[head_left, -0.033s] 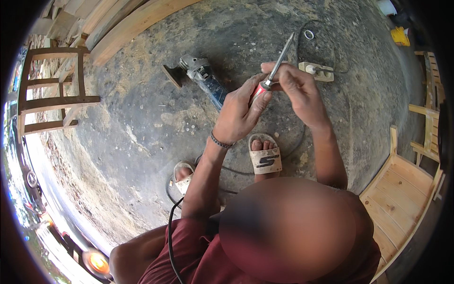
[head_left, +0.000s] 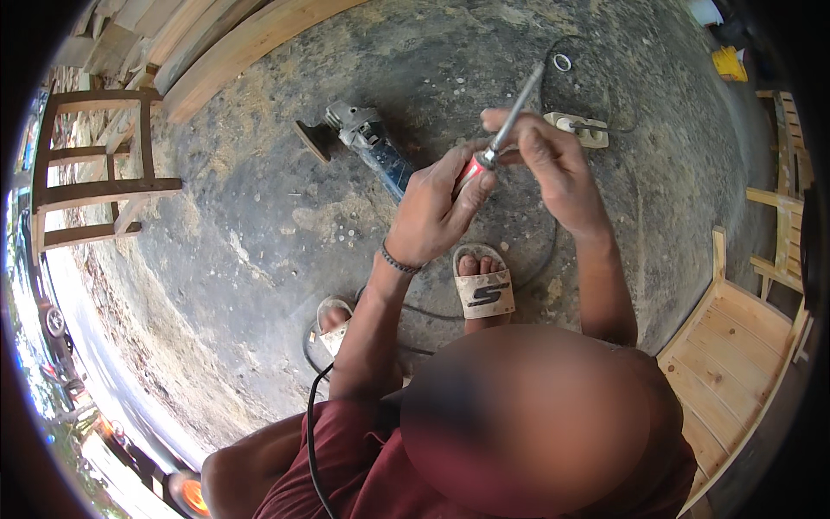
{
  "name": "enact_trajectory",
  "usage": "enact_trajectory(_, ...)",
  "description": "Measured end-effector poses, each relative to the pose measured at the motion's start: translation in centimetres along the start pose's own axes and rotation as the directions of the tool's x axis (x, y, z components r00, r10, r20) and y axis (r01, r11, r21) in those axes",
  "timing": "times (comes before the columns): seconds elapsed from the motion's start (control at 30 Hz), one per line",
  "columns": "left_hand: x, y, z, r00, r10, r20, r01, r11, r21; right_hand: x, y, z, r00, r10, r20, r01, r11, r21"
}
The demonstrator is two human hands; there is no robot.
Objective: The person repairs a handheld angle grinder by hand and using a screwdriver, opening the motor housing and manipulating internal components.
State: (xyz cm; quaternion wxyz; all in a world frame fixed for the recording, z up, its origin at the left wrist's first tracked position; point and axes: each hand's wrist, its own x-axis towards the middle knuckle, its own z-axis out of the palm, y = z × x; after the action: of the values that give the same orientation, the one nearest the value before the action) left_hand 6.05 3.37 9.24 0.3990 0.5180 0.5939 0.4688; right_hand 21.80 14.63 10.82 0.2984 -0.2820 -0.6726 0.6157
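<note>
My left hand (head_left: 438,208) is closed around the red handle of a screwdriver (head_left: 522,102), whose metal shaft points up and to the right. Beside the shaft is my right hand (head_left: 558,173), its fingers partly bent and apart. Its index finger passes behind the shaft; whether it touches the metal is hard to tell. On the floor beyond my left hand lies a blue and grey angle grinder (head_left: 377,151), its round disc (head_left: 312,141) facing left. A small pale ring (head_left: 563,62) lies near the screwdriver's tip.
Behind my right hand, a white power strip (head_left: 588,131) has a plug in it. A black cable (head_left: 313,406) loops past my sandals (head_left: 484,290). Wooden frames (head_left: 112,190) and planks (head_left: 251,52) occupy the left and far left; a slatted wooden piece (head_left: 731,355) stands at right.
The screwdriver's shaft has shifted slightly to the right and looks blurred. My right hand has moved a little with it, while my left hand keeps its grip on the handle.
</note>
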Motion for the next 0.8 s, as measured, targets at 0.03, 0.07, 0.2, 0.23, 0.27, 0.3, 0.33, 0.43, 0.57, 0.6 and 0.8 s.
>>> enact_trajectory(0.03,-0.2,0.0,-0.3,0.999,0.038,0.027,-0.039,0.999,0.022,0.0,-0.5,-0.6,1.000,-0.026,-0.001,0.026,1.000,-0.001)
enact_trajectory(0.07,-0.4,0.0,-0.6,0.996,0.076,0.055,-0.078,0.996,0.042,-0.1,-1.8,-1.0,0.999,-0.029,-0.025,0.028,0.999,-0.029)
enact_trajectory(0.2,-0.6,-0.4,-0.2,0.977,0.212,0.040,-0.214,0.975,0.067,0.0,-3.2,-2.1,0.991,-0.129,0.023,0.122,0.971,0.208)
enact_trajectory(0.23,-0.6,-0.5,-0.1,0.971,0.237,0.034,-0.239,0.969,0.059,-0.1,-3.7,-2.3,0.988,-0.154,0.027,0.147,0.973,0.176)
enact_trajectory(0.27,-0.6,-0.5,-0.1,0.968,0.247,0.042,-0.249,0.968,0.034,-0.1,-4.0,-2.4,0.983,-0.179,0.033,0.173,0.974,0.146)
enact_trajectory(0.3,-0.6,-0.3,-0.2,0.965,0.257,0.048,-0.257,0.966,0.009,-0.1,-4.3,-2.5,0.978,-0.204,0.040,0.198,0.973,0.117)
enact_trajectory(0.33,-0.7,-0.2,-0.2,0.963,0.263,0.054,-0.263,0.965,-0.012,-0.2,-4.5,-2.4,0.976,-0.215,0.031,0.211,0.971,0.109)
enact_trajectory(0.43,-0.6,0.5,-0.2,0.964,0.257,0.073,-0.252,0.966,-0.060,-0.4,-5.0,-2.4,0.970,-0.242,0.022,0.239,0.967,0.088)
enact_trajectory(0.57,-1.0,0.0,-0.3,0.965,0.235,0.117,-0.226,0.970,-0.091,-0.6,-5.3,-2.4,0.967,-0.249,0.057,0.241,0.963,0.120)
enact_trajectory(0.6,-1.1,0.0,-0.7,0.966,0.204,0.161,-0.189,0.977,-0.102,-0.6,-5.4,-2.3,0.966,-0.249,0.066,0.238,0.961,0.143)
enact_trajectory(0.8,-1.1,0.2,-0.1,0.955,0.260,0.139,-0.232,0.953,-0.194,-1.2,-6.4,-2.5,0.960,-0.265,0.087,0.264,0.964,0.022)
